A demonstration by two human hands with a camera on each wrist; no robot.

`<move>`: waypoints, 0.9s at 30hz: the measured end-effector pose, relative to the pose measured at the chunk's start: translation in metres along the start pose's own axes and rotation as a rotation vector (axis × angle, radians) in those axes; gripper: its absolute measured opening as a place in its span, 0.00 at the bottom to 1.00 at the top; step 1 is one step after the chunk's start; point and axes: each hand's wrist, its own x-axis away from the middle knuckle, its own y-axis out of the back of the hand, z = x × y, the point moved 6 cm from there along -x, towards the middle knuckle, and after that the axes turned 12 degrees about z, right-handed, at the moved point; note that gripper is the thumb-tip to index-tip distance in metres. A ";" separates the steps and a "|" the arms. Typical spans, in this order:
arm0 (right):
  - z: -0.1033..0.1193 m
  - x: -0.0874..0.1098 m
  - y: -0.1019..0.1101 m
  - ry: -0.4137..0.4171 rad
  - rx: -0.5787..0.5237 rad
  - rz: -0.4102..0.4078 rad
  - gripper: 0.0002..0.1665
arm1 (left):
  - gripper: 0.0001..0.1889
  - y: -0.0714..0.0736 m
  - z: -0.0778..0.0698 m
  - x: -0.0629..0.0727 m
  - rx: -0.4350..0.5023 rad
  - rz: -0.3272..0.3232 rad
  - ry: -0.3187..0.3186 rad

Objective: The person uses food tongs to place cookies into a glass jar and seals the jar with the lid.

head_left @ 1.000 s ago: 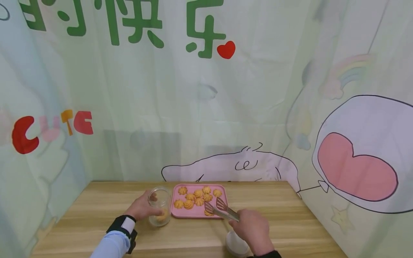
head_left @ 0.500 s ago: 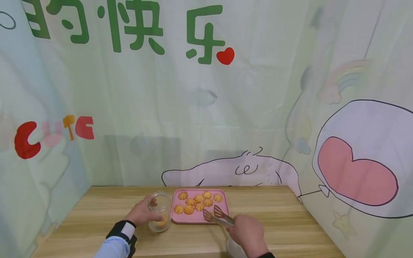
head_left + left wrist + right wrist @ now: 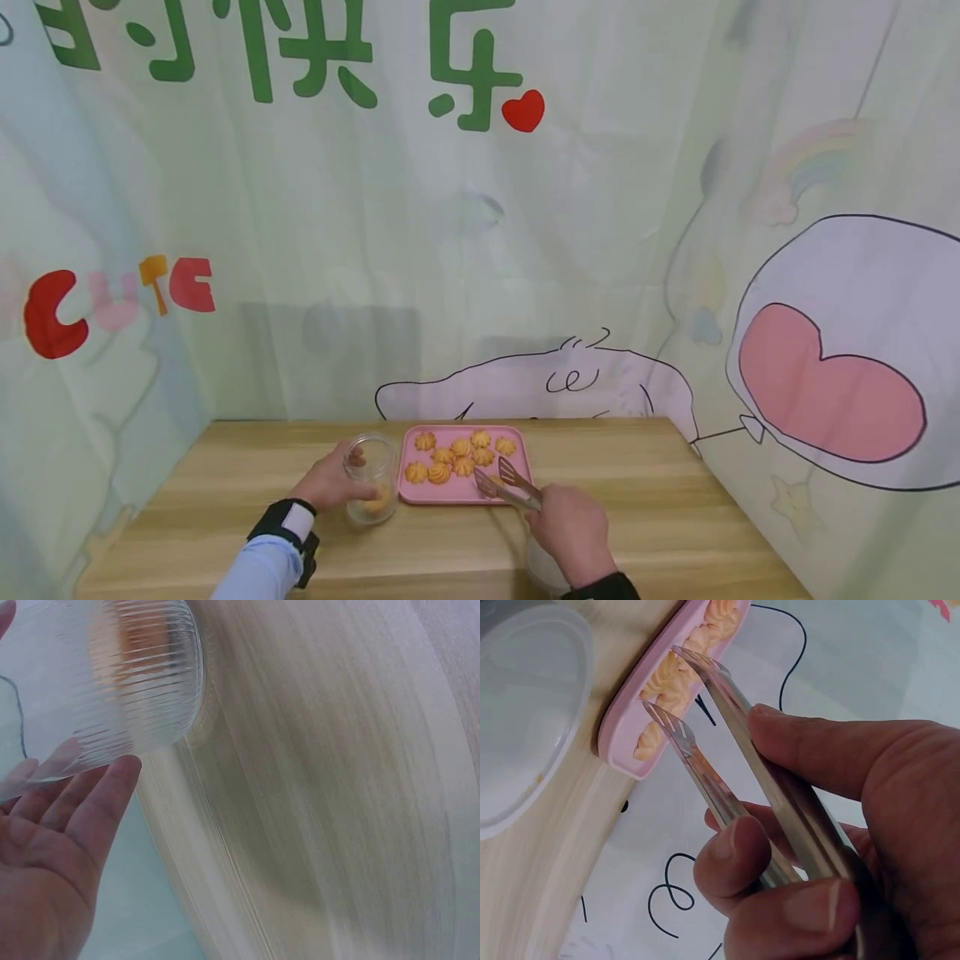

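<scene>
My left hand (image 3: 330, 482) grips a clear glass jar (image 3: 381, 468) from its left side, just left of the pink tray (image 3: 453, 495). A golden cookie (image 3: 380, 500) shows in the jar's bottom; the left wrist view shows the jar's ribbed wall (image 3: 154, 697). Several piped cookies (image 3: 462, 454) lie on the tray. In my right hand (image 3: 570, 525) are metal tongs (image 3: 776, 780) with slotted tips, held over the tray's near right part. Their tips stand apart, with a partly hidden cookie (image 3: 496, 481) by them. Whether they touch it, I cannot tell.
A white round item (image 3: 525, 712), perhaps a lid or shallow dish, sits on the wooden table (image 3: 225, 517) below my right hand, which partly covers it. Behind the table hangs a printed curtain (image 3: 330, 250).
The right hand and tongs have moved slightly left, staying low over the tray's near right part. The left hand keeps the jar in place. The head view has tilted down and back up slightly.
</scene>
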 end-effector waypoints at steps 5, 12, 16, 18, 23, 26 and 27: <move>0.002 -0.001 0.009 -0.011 0.004 0.021 0.18 | 0.42 0.005 0.000 -0.004 0.011 -0.001 0.000; 0.003 0.001 0.010 -0.052 0.012 0.093 0.17 | 0.43 0.003 0.001 -0.004 0.036 0.009 0.010; 0.003 0.000 0.009 -0.065 0.009 0.105 0.17 | 0.42 0.002 0.000 -0.003 0.033 0.007 0.017; 0.002 -0.001 0.009 -0.070 0.012 0.111 0.17 | 0.42 0.002 0.000 -0.002 0.031 0.005 0.017; 0.002 -0.002 0.009 -0.065 0.023 0.095 0.17 | 0.42 0.001 0.001 -0.002 0.030 0.005 0.012; 0.002 -0.002 0.007 -0.048 0.024 0.060 0.17 | 0.43 0.001 0.002 -0.002 0.029 0.004 0.008; 0.002 -0.002 0.007 -0.042 0.025 0.049 0.17 | 0.43 0.001 0.002 -0.003 0.028 0.005 0.006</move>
